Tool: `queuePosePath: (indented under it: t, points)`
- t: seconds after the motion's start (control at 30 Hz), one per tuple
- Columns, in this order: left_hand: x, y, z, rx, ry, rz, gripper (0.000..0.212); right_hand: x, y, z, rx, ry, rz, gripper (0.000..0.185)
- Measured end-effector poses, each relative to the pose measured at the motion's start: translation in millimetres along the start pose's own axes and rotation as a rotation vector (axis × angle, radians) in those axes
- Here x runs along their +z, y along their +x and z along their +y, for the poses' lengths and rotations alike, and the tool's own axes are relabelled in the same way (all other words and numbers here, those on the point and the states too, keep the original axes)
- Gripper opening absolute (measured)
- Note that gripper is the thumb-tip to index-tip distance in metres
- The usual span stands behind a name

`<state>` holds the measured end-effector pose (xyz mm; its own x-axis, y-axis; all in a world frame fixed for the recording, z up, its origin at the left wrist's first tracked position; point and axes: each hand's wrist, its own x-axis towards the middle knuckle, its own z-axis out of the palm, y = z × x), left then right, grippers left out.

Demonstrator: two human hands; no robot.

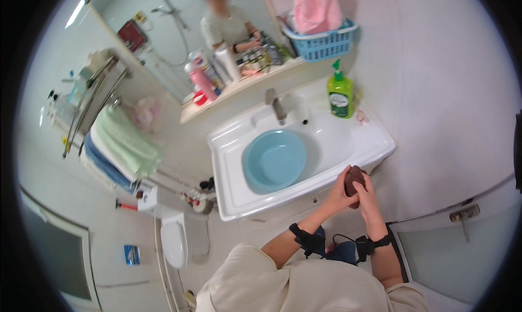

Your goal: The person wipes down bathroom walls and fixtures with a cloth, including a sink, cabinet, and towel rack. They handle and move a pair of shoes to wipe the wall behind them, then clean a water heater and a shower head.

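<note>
Both of my hands are around a small dark brown object point(354, 181) with a creased, rounded surface; whether it is folded cloth or something firmer cannot be told. My left hand point(341, 191) grips it from the left side, and my right hand point(368, 198) holds it from the right with the thumb across its front. They are at the front right edge of a white washbasin point(346, 140). To their left, a round light-blue plastic basin point(275, 161) sits inside the washbasin, under the metal faucet point(277, 108).
A green pump bottle point(340, 94) stands at the washbasin's back right. Behind, a shelf point(240, 85) under the mirror carries several bottles, with a blue plastic basket point(326, 45) at its right end. Left are towels point(126, 140) and a toilet point(175, 238); a door handle point(465, 218) is right.
</note>
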<state>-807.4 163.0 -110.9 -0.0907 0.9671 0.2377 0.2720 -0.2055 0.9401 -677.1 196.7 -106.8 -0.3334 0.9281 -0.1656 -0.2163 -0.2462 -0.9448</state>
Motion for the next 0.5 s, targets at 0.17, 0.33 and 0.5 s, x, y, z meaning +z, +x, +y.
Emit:
queuePosePath:
  t: [0.17,0.33,0.5]
  points:
    - [-84,-42,1,-0.090,-0.003,0.246,0.079,77,-2,24,-0.049,-0.172,-0.275,0.052]
    - [-154,-69,15,-0.230,0.022,0.416,0.071,141,-12,-7,-0.027,-0.256,-0.515,0.048]
    - [-236,-83,30,-0.141,0.106,0.497,0.070,202,-2,-11,-0.122,-0.403,-0.561,0.051]
